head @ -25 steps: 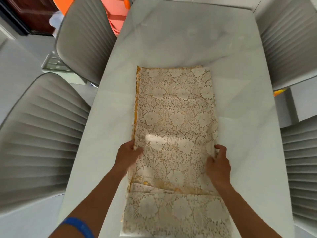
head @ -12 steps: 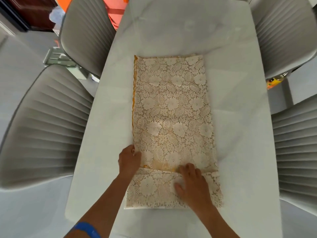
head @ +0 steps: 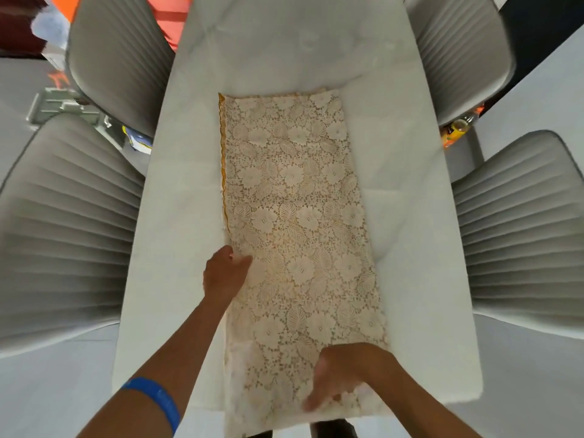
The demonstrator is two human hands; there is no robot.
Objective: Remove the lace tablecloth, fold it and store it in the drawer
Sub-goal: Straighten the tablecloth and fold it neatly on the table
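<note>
The cream lace tablecloth (head: 297, 222) lies on the white table (head: 410, 216) folded into one long strip, with an orange hem along its far left edge. Its near end hangs a little over the table's near edge. My left hand (head: 225, 275) is at the strip's left edge about halfway along, thumb on top of the lace and fingers at the edge. My right hand (head: 343, 376) lies flat on the near end of the strip, fingers spread and blurred by motion. No drawer is in view.
Grey ribbed chairs stand close on both sides: two on the left (head: 63, 229) (head: 117, 58) and two on the right (head: 524, 229) (head: 461, 52). A bottle (head: 459, 126) sits on the floor between the right chairs. Clutter lies on the floor at far left.
My right hand has slid from the strip's right edge to its near end. The crosswise orange hem near me is no longer visible. My left hand has stayed at the left edge.
</note>
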